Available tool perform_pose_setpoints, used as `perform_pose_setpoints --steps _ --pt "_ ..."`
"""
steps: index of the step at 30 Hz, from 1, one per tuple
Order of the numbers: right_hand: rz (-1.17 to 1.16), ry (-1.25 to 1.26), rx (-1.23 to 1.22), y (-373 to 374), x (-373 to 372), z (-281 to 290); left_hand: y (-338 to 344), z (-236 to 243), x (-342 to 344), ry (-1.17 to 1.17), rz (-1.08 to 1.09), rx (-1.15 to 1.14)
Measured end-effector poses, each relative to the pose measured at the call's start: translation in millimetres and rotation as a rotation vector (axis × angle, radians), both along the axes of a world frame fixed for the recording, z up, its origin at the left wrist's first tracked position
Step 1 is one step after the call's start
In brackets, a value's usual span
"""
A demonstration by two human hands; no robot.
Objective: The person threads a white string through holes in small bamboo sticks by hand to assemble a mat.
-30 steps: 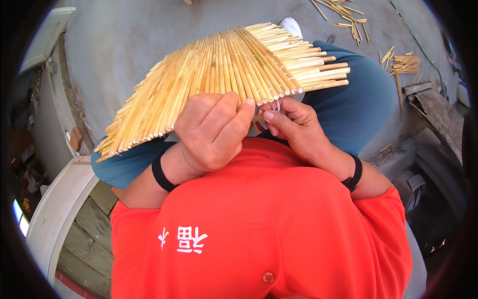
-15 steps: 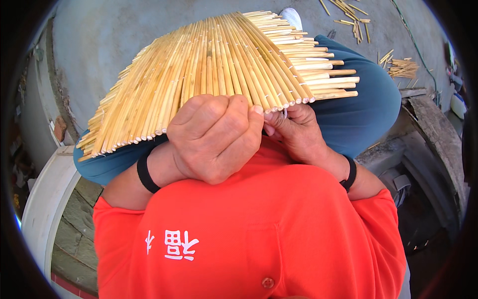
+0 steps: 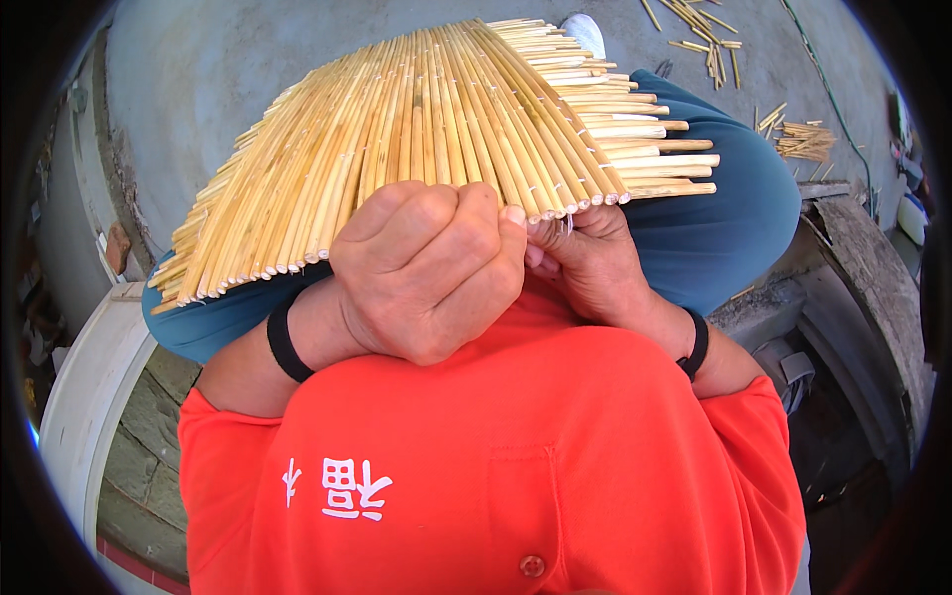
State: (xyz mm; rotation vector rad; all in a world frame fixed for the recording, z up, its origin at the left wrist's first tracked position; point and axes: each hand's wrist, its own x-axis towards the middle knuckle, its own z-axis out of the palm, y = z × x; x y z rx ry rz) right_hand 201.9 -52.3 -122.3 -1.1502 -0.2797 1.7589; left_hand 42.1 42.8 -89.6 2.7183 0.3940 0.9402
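Observation:
A mat of slender yellow reed sticks (image 3: 416, 129), stitched in rows with white thread, lies across my lap and knees. At its near edge my left hand (image 3: 426, 268) is closed in a fist, back of the hand up, its thumb tip pressed to the forefinger; what it grips is hidden. Just to the right, my right hand (image 3: 595, 258) reaches under the edge, thumb and fingers pinched together. A small loop of white thread (image 3: 569, 224) hangs from the stick ends at its fingers. The fingertips of both hands nearly meet.
More uneven sticks (image 3: 654, 149) stick out on the mat's right side, over my blue trouser leg (image 3: 734, 218). Loose short sticks (image 3: 706, 30) and a small pile (image 3: 805, 141) lie on the grey floor, near a green cord (image 3: 828, 89). A curved pale frame (image 3: 89, 397) stands at left.
Both hands keep nearly the same closed hold at the mat's near edge. The mat's left near corner sits slightly higher in view.

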Motion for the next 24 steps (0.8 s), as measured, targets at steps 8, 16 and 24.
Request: perform_pose_setpoints --steps 8,16,24 --pt "-0.038 0.055 0.012 2.4 0.0 -0.8 0.9 -0.7 0.5 -0.002 -0.004 -0.002" --pt "-0.031 0.055 -0.010 7.2 2.3 1.4 2.9 -10.1 5.1 -0.088 0.092 0.105" --pt "-0.095 0.123 0.010 9.1 -0.1 -0.5 1.0 -14.4 4.0 -0.082 0.103 0.155"
